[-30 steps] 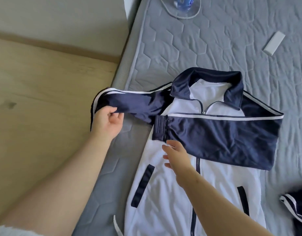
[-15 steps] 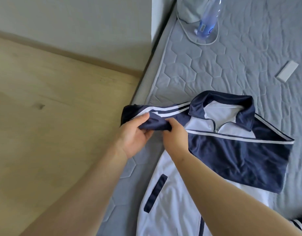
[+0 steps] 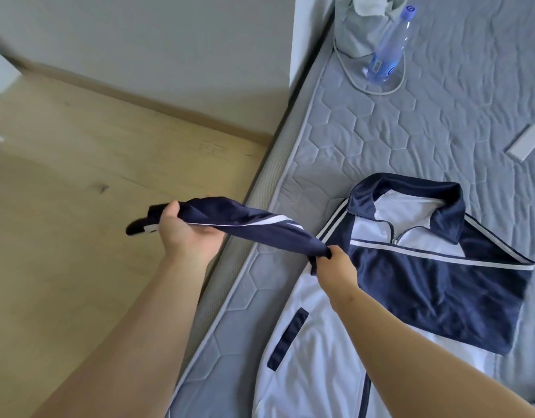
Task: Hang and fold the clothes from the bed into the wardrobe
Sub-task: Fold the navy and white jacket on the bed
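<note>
**Navy sleeve stretched between both hands**

Head view. The left hand (image 3: 187,236) is closed around the far end of a navy sleeve (image 3: 254,227). The fingers wrap over the top of the cloth and the palm is under it. The dark cuff (image 3: 136,229) sticks out past this hand. The hand is beyond the side edge of the bed (image 3: 380,131), above the wooden floor (image 3: 79,191).

The right hand (image 3: 335,267) grasps the same sleeve close to the shoulder, with the fingers curled tight and the cloth bunched in them. This hand is over the bed, just at the edge of the jacket's chest. Between the two hands the sleeve is lifted off the bed and pulled almost straight, and its white stripes show on the upper side.

The jacket (image 3: 426,282) lies front up on the grey quilted bed, near the side edge. Its body is white, with a navy collar (image 3: 411,188) standing open and the zip undone a little at the neck. The second sleeve (image 3: 441,285) is folded flat across the chest. A navy pocket strip (image 3: 288,337) is visible on the white front.

Further up the bed a clear plastic bottle (image 3: 389,46) leans on a grey bag (image 3: 356,28). A small white flat object (image 3: 527,142) lies apart, to the right.
</note>
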Demonstrator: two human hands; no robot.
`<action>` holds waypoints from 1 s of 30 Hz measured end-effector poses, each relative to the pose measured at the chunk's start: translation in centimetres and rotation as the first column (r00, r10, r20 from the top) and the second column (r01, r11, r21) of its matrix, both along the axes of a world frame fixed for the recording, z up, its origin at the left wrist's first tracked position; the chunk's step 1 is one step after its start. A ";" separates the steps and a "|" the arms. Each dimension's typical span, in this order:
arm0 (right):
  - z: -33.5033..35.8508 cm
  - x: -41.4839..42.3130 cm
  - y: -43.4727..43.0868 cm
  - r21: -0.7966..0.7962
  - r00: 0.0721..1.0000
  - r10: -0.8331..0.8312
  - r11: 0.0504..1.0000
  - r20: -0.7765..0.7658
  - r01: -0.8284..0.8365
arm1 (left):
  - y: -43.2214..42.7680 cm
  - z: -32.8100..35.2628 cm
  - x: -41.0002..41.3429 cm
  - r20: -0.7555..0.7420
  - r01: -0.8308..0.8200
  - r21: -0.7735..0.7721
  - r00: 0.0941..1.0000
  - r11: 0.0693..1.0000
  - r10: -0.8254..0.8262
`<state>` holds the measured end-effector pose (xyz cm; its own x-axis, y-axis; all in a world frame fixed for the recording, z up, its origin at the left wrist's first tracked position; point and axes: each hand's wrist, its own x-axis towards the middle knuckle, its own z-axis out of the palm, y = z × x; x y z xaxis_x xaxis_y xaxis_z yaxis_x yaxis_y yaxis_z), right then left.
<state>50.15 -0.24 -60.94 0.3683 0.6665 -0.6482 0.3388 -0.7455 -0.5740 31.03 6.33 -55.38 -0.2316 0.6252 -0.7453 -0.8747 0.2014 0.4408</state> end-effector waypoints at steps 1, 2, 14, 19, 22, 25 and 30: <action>0.2 -0.3 -0.2 -0.004 0.994 0.072 0.997 0.077 -0.072 | 0.0 0.3 0.1 -0.042 0.019 0.005 0.999 1.000 -0.019; 0.7 -0.9 -0.4 0.031 0.974 0.148 0.987 0.169 -0.155 | -0.1 0.5 0.4 -0.083 0.050 0.016 0.995 0.999 -0.049; 7.2 -3.9 1.3 0.264 0.946 0.102 0.964 -0.306 -0.019 | -2.4 4.7 3.7 -0.091 0.278 0.202 0.960 0.939 -0.265; 8.4 -2.5 1.6 -0.033 0.870 -0.234 0.969 -0.434 0.245 | -2.5 5.9 2.9 -0.090 0.388 0.427 0.917 0.817 -0.389; 8.9 -2.0 1.8 -0.063 0.846 -0.294 0.953 -0.445 0.297 | -2.5 6.2 3.0 -0.054 0.377 0.448 0.917 0.811 -0.396; 9.1 -1.6 1.5 -0.118 0.795 -0.329 0.942 -0.510 0.315 | -2.5 6.8 3.4 -0.019 0.362 0.428 0.920 0.828 -0.392; 8.4 -0.4 0.8 -0.112 0.705 -0.335 0.932 -0.624 0.344 | -3.0 8.5 5.3 0.072 0.452 0.441 0.844 0.776 -0.532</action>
<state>49.74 0.56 -52.54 0.0874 0.5857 -0.8058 -0.3731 -0.7308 -0.5717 36.30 3.29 -46.92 0.3033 0.8612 -0.4078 -0.7750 0.4720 0.4203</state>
